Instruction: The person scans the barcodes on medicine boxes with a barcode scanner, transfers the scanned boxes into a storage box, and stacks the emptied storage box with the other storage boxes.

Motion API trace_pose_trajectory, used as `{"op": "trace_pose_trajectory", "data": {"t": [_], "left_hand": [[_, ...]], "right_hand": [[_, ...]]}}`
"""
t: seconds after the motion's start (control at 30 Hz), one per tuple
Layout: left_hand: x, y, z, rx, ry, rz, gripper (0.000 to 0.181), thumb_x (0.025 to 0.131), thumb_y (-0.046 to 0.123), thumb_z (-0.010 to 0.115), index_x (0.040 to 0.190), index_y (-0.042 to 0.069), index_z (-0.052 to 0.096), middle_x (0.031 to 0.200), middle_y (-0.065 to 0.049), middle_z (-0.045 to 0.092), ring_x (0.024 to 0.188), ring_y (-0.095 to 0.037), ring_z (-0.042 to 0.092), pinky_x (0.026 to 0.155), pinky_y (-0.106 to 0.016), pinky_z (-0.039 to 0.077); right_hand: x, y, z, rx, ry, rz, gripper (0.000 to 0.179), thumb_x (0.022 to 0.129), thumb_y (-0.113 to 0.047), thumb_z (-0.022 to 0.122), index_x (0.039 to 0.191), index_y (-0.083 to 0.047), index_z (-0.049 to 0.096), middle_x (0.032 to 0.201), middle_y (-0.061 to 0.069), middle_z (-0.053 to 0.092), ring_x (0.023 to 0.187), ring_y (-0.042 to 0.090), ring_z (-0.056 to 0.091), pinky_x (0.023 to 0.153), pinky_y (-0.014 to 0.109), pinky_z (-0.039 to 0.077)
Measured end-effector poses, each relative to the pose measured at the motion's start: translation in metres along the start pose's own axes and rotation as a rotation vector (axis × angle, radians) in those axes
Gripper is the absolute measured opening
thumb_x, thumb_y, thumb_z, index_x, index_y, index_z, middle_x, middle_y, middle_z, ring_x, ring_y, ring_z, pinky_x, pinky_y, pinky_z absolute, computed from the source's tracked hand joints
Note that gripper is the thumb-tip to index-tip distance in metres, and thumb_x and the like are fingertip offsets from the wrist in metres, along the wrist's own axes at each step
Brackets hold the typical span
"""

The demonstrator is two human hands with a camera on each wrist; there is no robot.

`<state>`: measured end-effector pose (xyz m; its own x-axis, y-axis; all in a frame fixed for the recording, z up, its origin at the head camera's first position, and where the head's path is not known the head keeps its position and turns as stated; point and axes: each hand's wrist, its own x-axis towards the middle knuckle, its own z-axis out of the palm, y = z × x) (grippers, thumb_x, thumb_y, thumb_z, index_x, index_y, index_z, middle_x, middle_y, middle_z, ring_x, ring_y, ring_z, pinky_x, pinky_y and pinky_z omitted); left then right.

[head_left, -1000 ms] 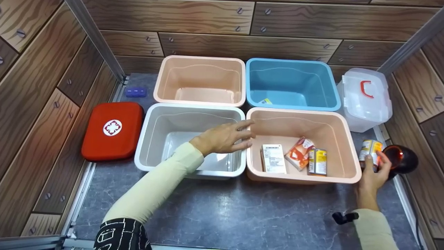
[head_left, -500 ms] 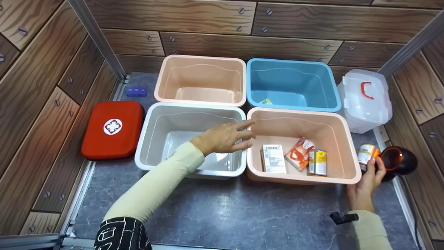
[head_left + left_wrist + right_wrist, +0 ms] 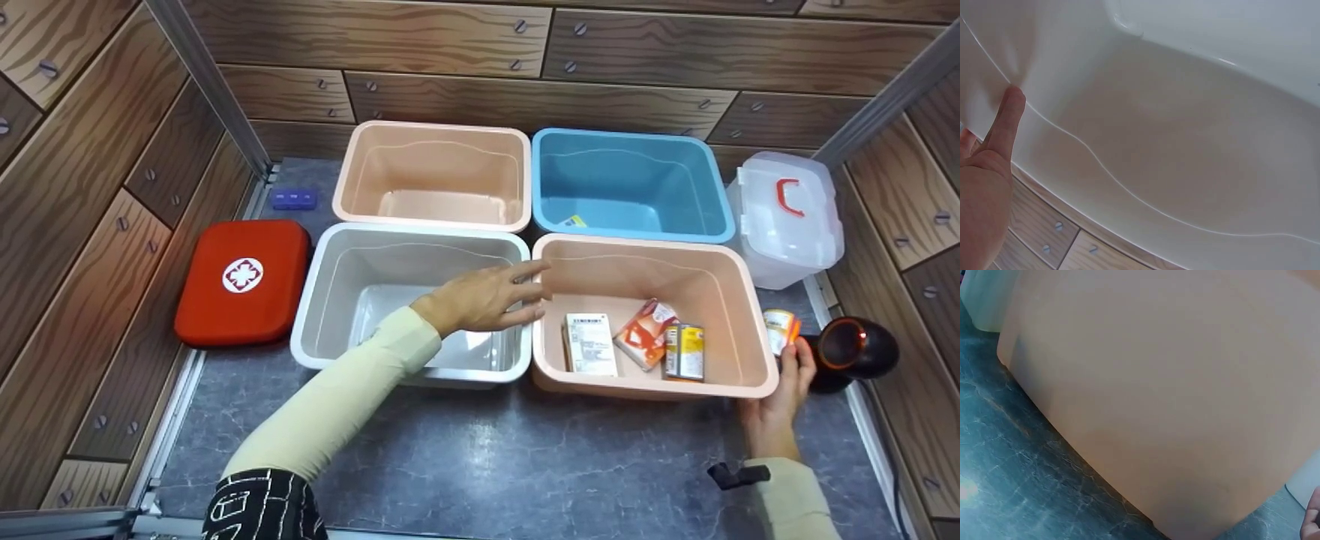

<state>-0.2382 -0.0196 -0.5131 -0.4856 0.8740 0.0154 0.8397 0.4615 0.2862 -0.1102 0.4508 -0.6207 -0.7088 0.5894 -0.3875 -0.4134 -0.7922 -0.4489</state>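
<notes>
In the head view my right hand point(image 3: 776, 394) grips a small can-shaped package point(image 3: 780, 328) with a white, yellow and orange label, just right of the front peach bin point(image 3: 652, 386). Close beside the package stands a black scanner point(image 3: 859, 349) with a red-lit opening. My left hand point(image 3: 491, 298) lies across the adjoining rims of the grey bin point(image 3: 409, 367) and the peach bin, fingers extended. The left wrist view has its thumb point(image 3: 1005, 126) against the bin's inner wall. Inside the peach bin are a white box point(image 3: 591, 345), a red-and-white box point(image 3: 645, 334) and a similar yellow-labelled package point(image 3: 685, 352).
Behind stand another peach bin point(image 3: 433, 214) and a blue bin point(image 3: 630, 225) holding a small yellow-marked item. A clear lidded box point(image 3: 787, 217) is at the right. On the left lie a red first-aid case point(image 3: 244, 315) and a purple pill organizer point(image 3: 294, 199).
My right hand has shifted left with the package, away from the scanner and towards the peach bin's side, and turned the package. My left hand has stayed in place.
</notes>
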Motion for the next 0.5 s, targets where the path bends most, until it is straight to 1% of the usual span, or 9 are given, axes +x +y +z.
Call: {"op": "trace_pose_trajectory", "data": {"t": [0.17,0.27,0.3,0.37,0.4,0.5], "left_hand": [[-0.001,0.0,-0.001,-0.001,0.007,0.008,0.046,0.117,0.049,0.043,0.149,0.022,0.063,0.178,-0.012,0.033,0.134,-0.04,0.067,0.111,-0.052,0.057],[-0.001,0.001,0.0,0.01,0.016,0.014,0.045,0.117,0.048,0.043,0.148,0.022,0.064,0.177,-0.012,0.034,0.132,-0.038,0.069,0.11,-0.051,0.057],[-0.001,0.001,0.0,0.015,0.018,0.016,0.045,0.117,0.048,0.043,0.148,0.022,0.064,0.177,-0.012,0.034,0.132,-0.037,0.069,0.11,-0.051,0.058],[0.0,0.001,0.0,0.02,0.023,0.02,0.045,0.117,0.048,0.043,0.148,0.023,0.064,0.177,-0.012,0.034,0.131,-0.037,0.069,0.108,-0.05,0.059],[0.0,0.001,0.0,0.022,0.024,0.02,0.044,0.117,0.047,0.043,0.148,0.023,0.064,0.177,-0.012,0.034,0.13,-0.037,0.07,0.108,-0.05,0.059],[0.0,0.001,0.0,0.022,0.023,0.016,0.044,0.117,0.048,0.044,0.148,0.023,0.063,0.177,-0.012,0.035,0.129,-0.037,0.07,0.106,-0.051,0.06]], "right_hand": [[-0.001,0.002,0.0,-0.01,-0.023,0.011,0.026,0.111,-0.004,0.058,0.132,-0.02,0.057,0.126,0.0,0.059,0.088,0.028,0.073,0.07,0.039,0.065],[0.0,0.001,0.003,-0.052,-0.024,-0.008,0.025,0.112,-0.005,0.056,0.132,-0.02,0.058,0.129,-0.001,0.057,0.09,0.024,0.072,0.07,0.037,0.064],[0.0,-0.001,0.005,-0.087,-0.014,-0.012,0.025,0.112,-0.006,0.057,0.132,-0.02,0.059,0.13,-0.001,0.057,0.091,0.023,0.071,0.07,0.036,0.064],[0.0,-0.008,0.013,-0.216,0.002,-0.026,0.03,0.112,-0.01,0.06,0.138,-0.023,0.061,0.131,-0.002,0.056,0.097,0.018,0.067,0.07,0.032,0.063],[0.002,-0.012,0.018,-0.272,0.014,-0.03,0.032,0.111,-0.012,0.062,0.141,-0.024,0.062,0.131,-0.002,0.056,0.097,0.017,0.067,0.069,0.031,0.062],[0.007,-0.028,0.036,-0.371,0.004,-0.03,0.041,0.109,-0.011,0.067,0.147,-0.025,0.064,0.131,0.001,0.057,0.098,0.019,0.065,0.068,0.031,0.063]]}}
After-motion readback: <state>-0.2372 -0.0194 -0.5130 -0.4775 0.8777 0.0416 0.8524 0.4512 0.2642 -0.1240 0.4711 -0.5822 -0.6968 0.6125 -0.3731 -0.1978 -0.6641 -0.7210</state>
